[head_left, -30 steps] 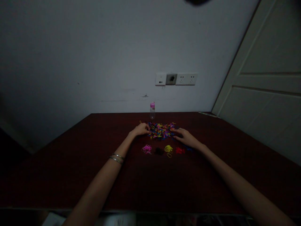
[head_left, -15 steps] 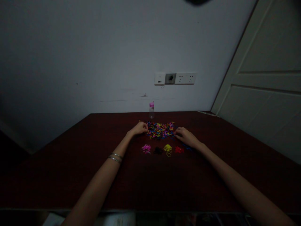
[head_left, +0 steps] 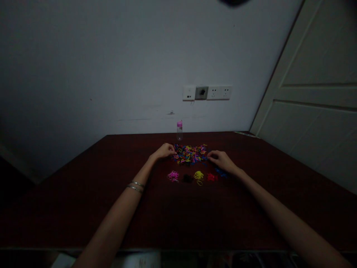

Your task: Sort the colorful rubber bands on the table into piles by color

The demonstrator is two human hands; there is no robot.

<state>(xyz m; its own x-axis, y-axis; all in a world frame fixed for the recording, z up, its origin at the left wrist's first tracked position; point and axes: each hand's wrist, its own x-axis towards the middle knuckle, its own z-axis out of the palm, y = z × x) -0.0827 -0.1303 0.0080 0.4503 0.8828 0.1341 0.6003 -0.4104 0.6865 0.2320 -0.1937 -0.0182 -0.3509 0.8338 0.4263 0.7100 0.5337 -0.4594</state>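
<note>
A mixed heap of small coloured rubber bands (head_left: 191, 154) lies on the dark red table (head_left: 178, 216). At its left edge is my left hand (head_left: 166, 150), fingers curled in; what they hold, if anything, is too small to make out. My right hand (head_left: 221, 160) touches the heap's right edge with thumb and fingers pinched together, near some blue bands; I cannot make out what is between them. Closer to me lie sorted piles: pink bands (head_left: 173, 176), black bands (head_left: 187, 178), yellow bands (head_left: 199, 176), red bands (head_left: 212, 177) and blue bands (head_left: 221, 172), the last partly beneath my right hand.
Behind the heap stands a clear bottle with a pink top (head_left: 179, 131), close to the wall. Sockets and switches (head_left: 206, 93) are set in the wall. A white panelled door (head_left: 312, 96) borders the table on the right. Items show below the table's front edge.
My right hand has shifted very slightly, and more of the blue pile shows below it. The fingers of my left hand have moved a little at the heap's edge.
</note>
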